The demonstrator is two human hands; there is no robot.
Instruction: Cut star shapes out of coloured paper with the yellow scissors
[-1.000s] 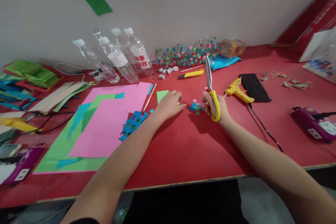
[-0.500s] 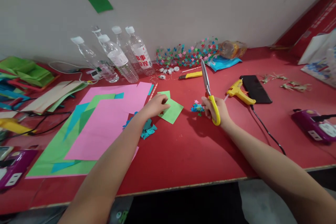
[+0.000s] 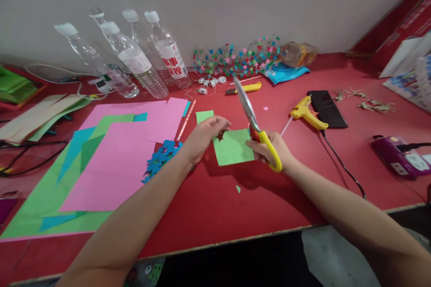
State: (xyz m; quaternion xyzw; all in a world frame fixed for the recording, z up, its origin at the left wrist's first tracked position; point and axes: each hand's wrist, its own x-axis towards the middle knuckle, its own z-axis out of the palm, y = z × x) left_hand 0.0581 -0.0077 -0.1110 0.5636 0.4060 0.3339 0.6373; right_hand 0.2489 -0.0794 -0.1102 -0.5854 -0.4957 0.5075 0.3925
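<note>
My right hand (image 3: 271, 150) is closed round scissors with yellow handles (image 3: 269, 149), their blades pointing up and away. Its thumb also pinches the right edge of a light green paper piece (image 3: 235, 150), which is raised off the table and has a star-shaped cut-out near its left side. My left hand (image 3: 205, 141) is at the paper's upper left corner, fingers curled at the edge; its thumb is hidden. Just beyond it lies another green paper piece (image 3: 204, 116). A small green scrap (image 3: 238, 189) lies nearer me. Blue paper offcuts (image 3: 160, 160) are left of my left wrist.
Large pink sheets (image 3: 111, 161) cover the left. Plastic bottles (image 3: 171, 56) stand behind, beside a star-covered bottle (image 3: 235, 60). Also on the table are a yellow cutter (image 3: 247, 88), a pink star (image 3: 266, 108), a glue gun (image 3: 308, 114), a black phone (image 3: 328, 108) and a purple power strip (image 3: 400, 157).
The green paper has come up off the table, between both hands now. My right hand has moved slightly left with the scissors to grip its edge. The view has shifted.
</note>
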